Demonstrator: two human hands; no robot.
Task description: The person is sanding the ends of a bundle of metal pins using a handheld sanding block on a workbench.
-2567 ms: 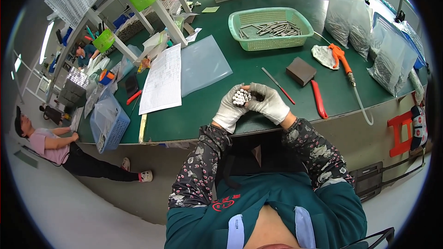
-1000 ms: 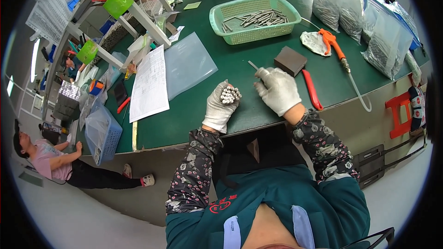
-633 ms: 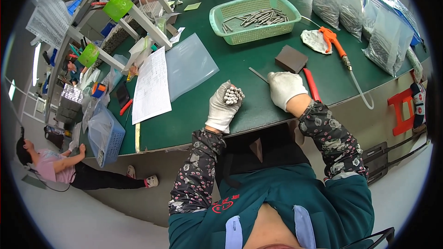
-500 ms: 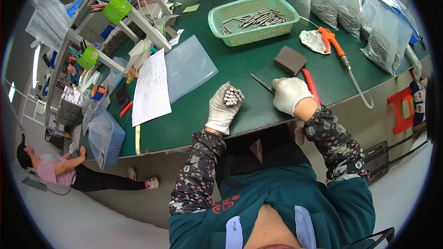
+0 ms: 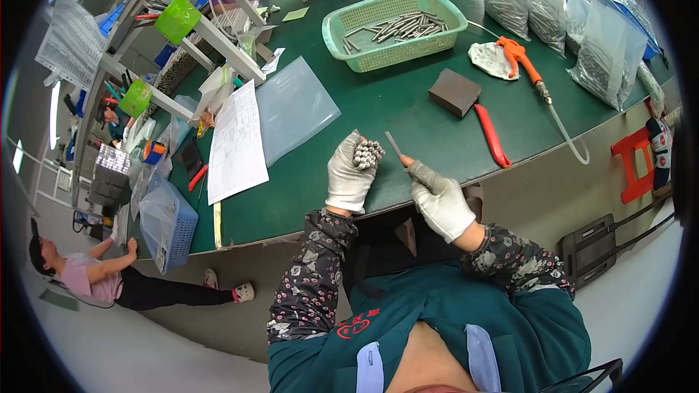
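My left hand (image 5: 348, 180), in a white glove, is closed round a bundle of shiny metal pins (image 5: 368, 154), their ends facing up toward me. My right hand (image 5: 445, 207), in a worn glove with a bare fingertip showing, grips a thin, flat grey strip like a small file (image 5: 392, 143). The strip's free end points up and left, just right of the bundle and apart from it. Beyond the right hand lie a dark brown block (image 5: 455, 92) and a red-handled tool (image 5: 493, 137), whose far end is hidden by the block.
A pale green basket (image 5: 397, 62) of loose metal pins stands ahead. To its right are an orange air gun (image 5: 520, 58) with a hose and bags of metal parts (image 5: 604, 65). Papers (image 5: 239, 145) and a plastic sheet (image 5: 298, 109) lie left. A person (image 5: 91, 273) stands far left.
My right hand has come left and toward me from beside the block, bringing the strip close to the bundle. More of the red handle now shows. The left hand keeps hold of the pins.
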